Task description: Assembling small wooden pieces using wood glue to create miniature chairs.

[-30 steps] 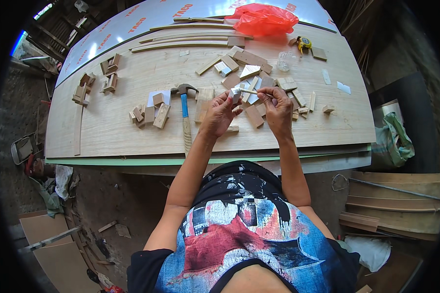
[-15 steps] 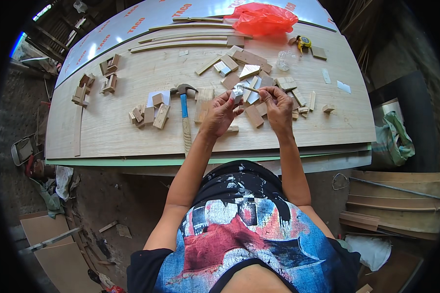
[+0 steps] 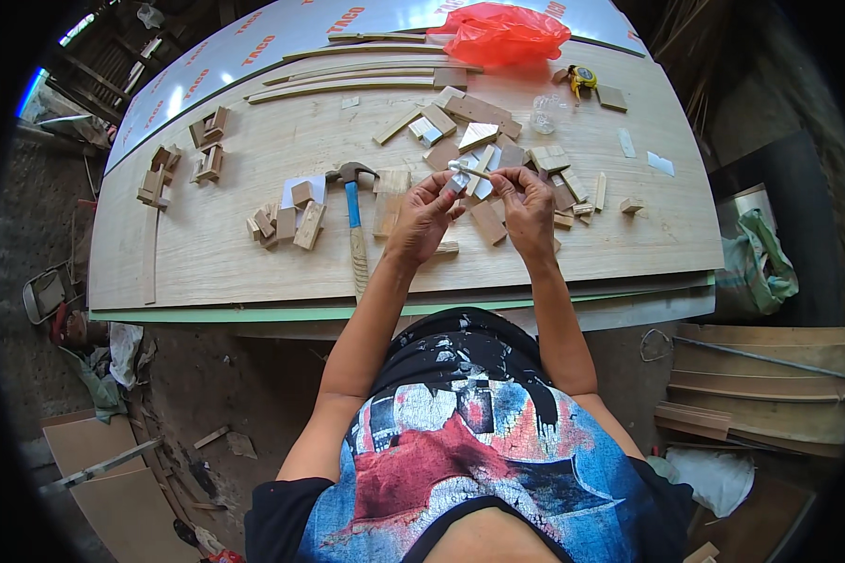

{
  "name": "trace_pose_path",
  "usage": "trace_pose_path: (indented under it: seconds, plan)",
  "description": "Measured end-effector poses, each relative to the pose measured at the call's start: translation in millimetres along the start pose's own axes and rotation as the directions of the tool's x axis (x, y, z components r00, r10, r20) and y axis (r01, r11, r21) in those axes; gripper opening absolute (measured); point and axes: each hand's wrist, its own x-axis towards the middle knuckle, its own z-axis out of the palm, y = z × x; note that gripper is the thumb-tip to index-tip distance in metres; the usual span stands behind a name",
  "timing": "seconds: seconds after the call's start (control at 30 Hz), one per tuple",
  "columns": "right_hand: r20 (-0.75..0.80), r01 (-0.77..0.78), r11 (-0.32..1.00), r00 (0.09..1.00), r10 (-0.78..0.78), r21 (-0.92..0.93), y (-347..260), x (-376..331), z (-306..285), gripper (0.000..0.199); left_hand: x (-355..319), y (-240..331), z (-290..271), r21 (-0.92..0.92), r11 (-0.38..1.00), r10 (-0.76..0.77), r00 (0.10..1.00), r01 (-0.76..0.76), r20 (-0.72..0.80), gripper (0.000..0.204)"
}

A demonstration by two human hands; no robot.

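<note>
My left hand (image 3: 424,218) pinches a small white-and-silver crumpled thing (image 3: 457,178) upright above the table; its exact kind is too small to tell. Between the thumb and fingers of my right hand (image 3: 529,208) is a thin wooden stick (image 3: 478,173). The stick's far tip meets the top of the white-and-silver thing. Below and beyond both hands lies a loose heap of wood blocks (image 3: 487,221). A claw hammer (image 3: 354,211) with a blue and pale handle rests left of my left hand.
Small wooden assemblies (image 3: 210,161) stand at the table's left. Long wood strips (image 3: 347,84) lie toward the back, near a red plastic bag (image 3: 502,36). A yellow tape measure (image 3: 582,79) and a clear plastic cup-like thing (image 3: 544,114) sit at the back right.
My right hand and the stick have shifted slightly left, closer to my left hand. The stick's tip now lies across the top of the white-and-silver thing.
</note>
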Motion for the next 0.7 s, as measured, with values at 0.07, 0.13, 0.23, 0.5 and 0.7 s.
trace_pose_path:
  seconds: [0.07, 0.13, 0.23, 0.5, 0.7]
  plan:
    - [0.006, 0.015, 1.000, 1.000, -0.015, -0.022, -1.1, -0.3, 0.4, 0.013, 0.7, -0.6, -0.8, -0.014, 1.000, 0.007, 1.000, -0.007, -0.024, 0.027]
    - [0.012, 0.031, 0.999, 0.999, -0.031, -0.044, -2.3, -1.0, 1.0, 0.012, 1.0, -0.9, -0.2, -0.017, 1.000, 0.008, 0.999, -0.008, -0.037, 0.027]
    - [0.004, -0.004, 1.000, 1.000, 0.004, 0.030, -2.0, -1.7, 1.7, 0.012, 1.3, -1.8, -0.1, -0.025, 1.000, 0.006, 0.998, -0.008, -0.055, 0.027]
    - [-0.023, -0.013, 0.995, 1.000, 0.015, 0.103, -7.8, -3.7, 6.8, 0.011, 3.0, -5.1, -1.8, -0.041, 0.999, 0.012, 0.995, -0.016, -0.098, 0.024]
    - [0.040, -0.026, 0.993, 0.999, 0.022, 0.115, -6.4, -4.8, 8.9, 0.011, 2.8, -7.2, -2.5, -0.068, 0.996, 0.043, 0.989, -0.052, -0.139, 0.021]
